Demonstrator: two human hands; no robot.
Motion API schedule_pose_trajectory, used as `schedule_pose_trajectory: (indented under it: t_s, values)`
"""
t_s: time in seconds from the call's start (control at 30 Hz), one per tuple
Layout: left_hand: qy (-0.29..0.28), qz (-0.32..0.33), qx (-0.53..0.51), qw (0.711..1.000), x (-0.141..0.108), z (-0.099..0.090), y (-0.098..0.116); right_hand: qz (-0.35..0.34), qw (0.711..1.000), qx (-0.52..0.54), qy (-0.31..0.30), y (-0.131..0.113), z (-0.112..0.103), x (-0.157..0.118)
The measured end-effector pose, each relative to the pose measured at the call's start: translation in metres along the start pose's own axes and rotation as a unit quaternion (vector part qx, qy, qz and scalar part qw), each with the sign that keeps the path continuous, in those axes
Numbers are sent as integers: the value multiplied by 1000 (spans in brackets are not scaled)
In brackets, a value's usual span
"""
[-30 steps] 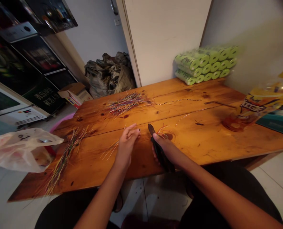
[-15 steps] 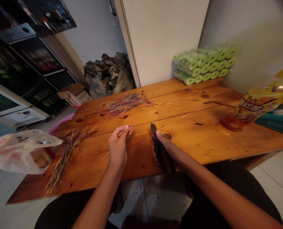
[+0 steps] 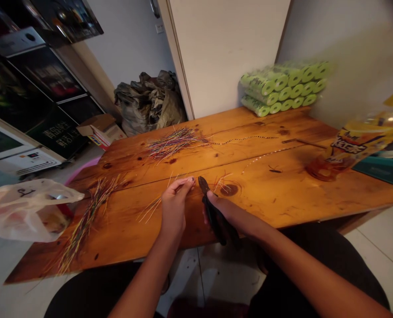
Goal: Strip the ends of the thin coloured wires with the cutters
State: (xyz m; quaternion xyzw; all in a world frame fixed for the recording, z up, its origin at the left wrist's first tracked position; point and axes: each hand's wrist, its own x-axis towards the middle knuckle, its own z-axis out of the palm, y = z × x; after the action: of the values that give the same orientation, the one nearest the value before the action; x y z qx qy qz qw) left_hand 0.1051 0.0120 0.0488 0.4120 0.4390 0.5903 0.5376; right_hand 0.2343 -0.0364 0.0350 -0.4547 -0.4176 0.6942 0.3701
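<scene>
My left hand point(image 3: 174, 207) rests with its fingers together on the wooden table point(image 3: 276, 196), over a few thin wires point(image 3: 150, 210) that fan out from under it. My right hand point(image 3: 224, 211) grips black-handled pliers point(image 3: 214, 218), their dark jaws point(image 3: 203, 184) pointing away from me. Short wire scraps point(image 3: 222, 181) lie just past the jaws. A tangled pile of multicoloured wires point(image 3: 175, 143) sits farther back, and a long spread of them point(image 3: 87, 221) lies at the table's left. Two thin beaded strands point(image 3: 243, 141) stretch right across the boards.
A white plastic bag point(image 3: 24, 210) overhangs the left edge. On the right lie a plastic bottle point(image 3: 357, 143) and a teal box point(image 3: 380, 170). Wrapped green rolls point(image 3: 282, 86) stand at the back corner, with a grey sack point(image 3: 150, 104) and a cardboard box point(image 3: 99, 130) beyond the table.
My left hand has moved down onto the thin wires and slightly right. My right hand has shifted left, with the pliers' jaws now tilted further left.
</scene>
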Motion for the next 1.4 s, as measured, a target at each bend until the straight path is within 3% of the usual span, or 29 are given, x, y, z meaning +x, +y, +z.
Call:
schedule_pose_trajectory:
  t_s: [0.73,0.87,0.97,1.03,1.1,1.23,1.4]
  values:
    - [-21,10,62,998,0,3,2,-42,997,-65,17,3,-2,2]
    - [-31,29,85,995,-14,-4,-6,-48,996,-68,40,3,2,0]
    - [-97,-33,72,992,-42,-9,-16,-77,992,-86,55,4,2,1]
    - [-208,-90,56,972,-62,-9,-22,-89,988,-99,73,5,2,2]
    - [-255,-114,59,958,-74,-5,-27,-93,984,-114,98,6,1,3]
    - [-273,-105,77,953,-75,5,-31,-90,979,-123,137,5,-1,4]
    - [-267,-86,56,958,-69,10,-30,-85,981,-110,136,3,-3,2]
